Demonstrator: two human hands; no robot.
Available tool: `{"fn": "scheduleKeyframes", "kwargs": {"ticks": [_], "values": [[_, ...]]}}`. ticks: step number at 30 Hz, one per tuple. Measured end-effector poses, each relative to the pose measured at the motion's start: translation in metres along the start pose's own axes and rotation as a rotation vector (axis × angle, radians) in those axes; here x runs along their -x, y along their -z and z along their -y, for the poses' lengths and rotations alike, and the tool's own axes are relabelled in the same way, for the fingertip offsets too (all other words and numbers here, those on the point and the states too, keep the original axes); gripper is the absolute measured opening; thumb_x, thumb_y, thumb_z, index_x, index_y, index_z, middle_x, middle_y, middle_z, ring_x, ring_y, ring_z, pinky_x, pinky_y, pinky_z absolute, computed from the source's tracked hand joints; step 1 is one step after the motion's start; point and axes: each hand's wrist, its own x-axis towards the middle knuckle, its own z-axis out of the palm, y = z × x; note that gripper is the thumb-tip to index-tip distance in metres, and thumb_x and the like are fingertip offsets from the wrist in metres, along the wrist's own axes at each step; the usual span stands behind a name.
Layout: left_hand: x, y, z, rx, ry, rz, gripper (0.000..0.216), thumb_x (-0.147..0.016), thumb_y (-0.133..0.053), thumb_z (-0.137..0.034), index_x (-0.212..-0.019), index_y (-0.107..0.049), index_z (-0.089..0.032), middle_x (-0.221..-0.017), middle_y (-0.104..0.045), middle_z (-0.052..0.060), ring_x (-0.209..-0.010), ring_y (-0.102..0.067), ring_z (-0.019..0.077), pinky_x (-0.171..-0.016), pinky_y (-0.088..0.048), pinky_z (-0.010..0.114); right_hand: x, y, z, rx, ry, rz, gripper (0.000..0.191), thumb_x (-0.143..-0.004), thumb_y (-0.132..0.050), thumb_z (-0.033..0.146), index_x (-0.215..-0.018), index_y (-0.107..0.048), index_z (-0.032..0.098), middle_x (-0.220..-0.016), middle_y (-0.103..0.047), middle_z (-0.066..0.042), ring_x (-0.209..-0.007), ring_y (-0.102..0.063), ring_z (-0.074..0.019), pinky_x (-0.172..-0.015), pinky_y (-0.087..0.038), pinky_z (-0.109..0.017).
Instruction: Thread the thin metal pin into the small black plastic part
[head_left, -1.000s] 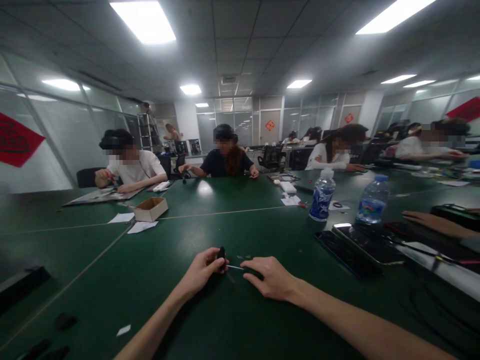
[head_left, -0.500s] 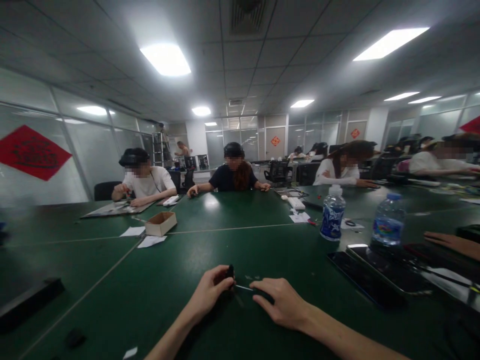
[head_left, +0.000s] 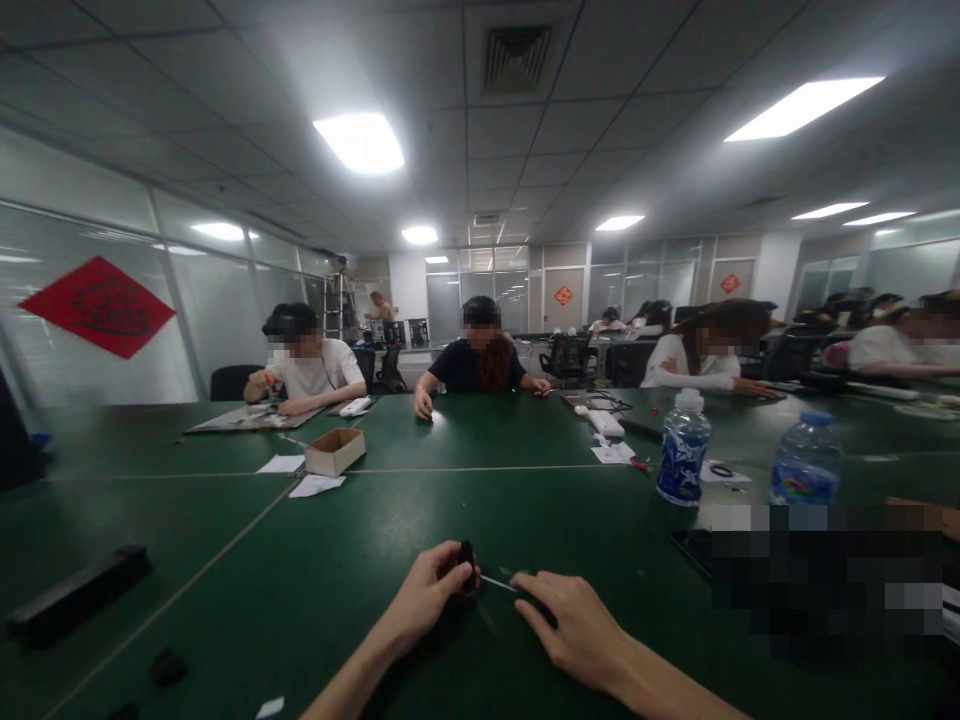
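Observation:
My left hand (head_left: 427,597) is closed around a small black part (head_left: 466,560) just above the green table (head_left: 360,560). A thin metal pin or tool shaft (head_left: 496,582) runs from that part to my right hand (head_left: 574,625). My right hand lies palm down on the table with its fingers curled over the dark end of that thin tool; most of what it holds is hidden under the fingers.
Two water bottles (head_left: 682,447) (head_left: 806,470) stand at the right. A small cardboard box (head_left: 334,451) and paper slips (head_left: 315,486) lie left of centre. A black bar (head_left: 75,592) sits at the left. Several people work across the table.
The camera has tilted up, showing more ceiling, so both hands sit lower in view. Their grip on the black part and thin tool is unchanged.

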Motion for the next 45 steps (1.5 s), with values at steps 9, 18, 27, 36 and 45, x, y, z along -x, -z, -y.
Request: {"fn": "scheduleKeyframes", "kwargs": {"ticks": [9, 18, 27, 36, 45], "values": [[0.001, -0.004, -0.002, 0.098, 0.006, -0.018, 0.038, -0.076, -0.061, -0.046, -0.096, -0.059, -0.014, -0.094, -0.061, 0.008, -0.086, -0.057, 0.0207, -0.077, -0.043, 0.031, -0.001, 0.000, -0.003, 0.013, 0.047, -0.009, 0.031, -0.090, -0.040, 0.033, -0.110, -0.061, 0.021, -0.088, -0.066, -0.006, -0.077, -0.060, -0.0174, -0.069, -0.045, -0.027], [0.001, -0.003, -0.006, 0.003, -0.038, -0.007, 0.029, -0.078, -0.059, -0.040, -0.090, -0.063, -0.014, -0.085, -0.061, 0.005, -0.080, -0.054, 0.0188, -0.072, -0.040, 0.028, 0.000, 0.000, -0.001, 0.020, 0.065, -0.014, 0.030, -0.089, -0.041, 0.032, -0.109, -0.061, 0.021, -0.087, -0.065, -0.006, -0.076, -0.060, -0.0180, -0.068, -0.044, -0.027], [0.004, -0.003, -0.014, -0.060, -0.031, 0.028, 0.029, -0.078, -0.059, -0.040, -0.089, -0.064, -0.013, -0.084, -0.062, 0.006, -0.079, -0.053, 0.0195, -0.074, -0.039, 0.029, 0.001, 0.003, -0.002, 0.004, 0.106, 0.011, 0.027, -0.089, -0.043, 0.029, -0.105, -0.062, 0.019, -0.085, -0.066, -0.006, -0.076, -0.061, -0.0172, -0.068, -0.045, -0.026], [0.003, -0.002, -0.010, -0.046, -0.039, 0.025, 0.024, -0.080, -0.057, -0.033, -0.091, -0.063, -0.014, -0.086, -0.062, 0.005, -0.080, -0.054, 0.0187, -0.074, -0.040, 0.028, 0.001, 0.001, 0.000, 0.031, 0.058, -0.006, 0.028, -0.090, -0.041, 0.030, -0.107, -0.061, 0.021, -0.088, -0.065, -0.006, -0.077, -0.061, -0.0175, -0.069, -0.045, -0.027], [0.000, -0.002, -0.005, -0.049, -0.042, 0.038, 0.026, -0.078, -0.059, -0.035, -0.090, -0.062, -0.013, -0.084, -0.061, 0.004, -0.080, -0.053, 0.0183, -0.073, -0.039, 0.028, 0.001, 0.003, 0.000, 0.038, 0.051, 0.010, 0.030, -0.090, -0.041, 0.030, -0.110, -0.061, 0.021, -0.089, -0.066, -0.007, -0.080, -0.061, -0.0187, -0.070, -0.045, -0.028]]}}
